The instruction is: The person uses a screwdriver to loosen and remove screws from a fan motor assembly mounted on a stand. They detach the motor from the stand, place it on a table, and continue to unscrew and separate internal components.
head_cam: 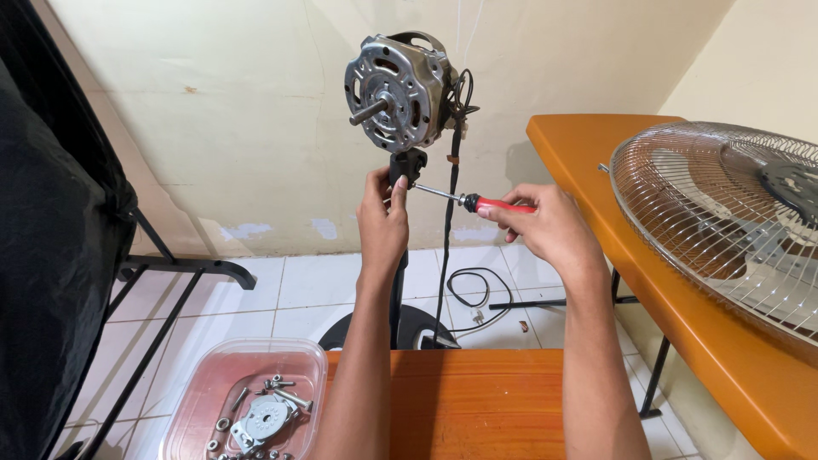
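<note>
Nearest you, a clear tub (247, 400) of screws, nuts and a round metal plate rests on the wooden tabletop (477, 400), below and to the left of your left forearm. Your left hand (383, 217) is closed around the black neck joint (407, 163) at the top of the fan pole, thumb pressed against its side. Just above that grip sits the bare motor (396, 89), its shaft pointing toward you and to the left. Your right hand (545, 226) has its grip wrapped tight on the red handle of a screwdriver (477, 203); the metal shank runs left from your fingers and its tip meets the joint right beside your left thumb. A black cable (447, 230) hangs down from the motor between your two hands to the floor. Off to the right of your right grip, a wire fan guard (707, 221) lies on an orange table (596, 170).
</note>
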